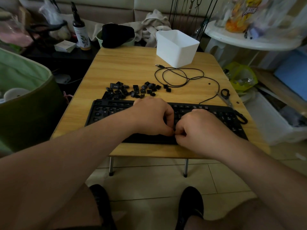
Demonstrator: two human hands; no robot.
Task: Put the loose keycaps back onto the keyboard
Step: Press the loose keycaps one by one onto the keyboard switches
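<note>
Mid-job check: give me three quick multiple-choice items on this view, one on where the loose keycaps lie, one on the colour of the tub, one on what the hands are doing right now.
1. Where does the pile of loose black keycaps lie?
A. On the wooden table, just beyond the black keyboard
B. Inside the tub
C. On the floor tiles

2. What colour is the rectangular plastic tub?
A. Green
B. White
C. Black

3. What are the left hand and right hand doing?
A. Both resting flat on the table
B. One lifting the scissors
C. Both with fingers curled, meeting over the keyboard's middle

Answers: 1 A, the pile sits on bare tabletop behind the keyboard's far edge. 2 B, its walls show plain white. 3 C, both sets of fingertips come together over the keys; what they pinch is hidden.
</note>
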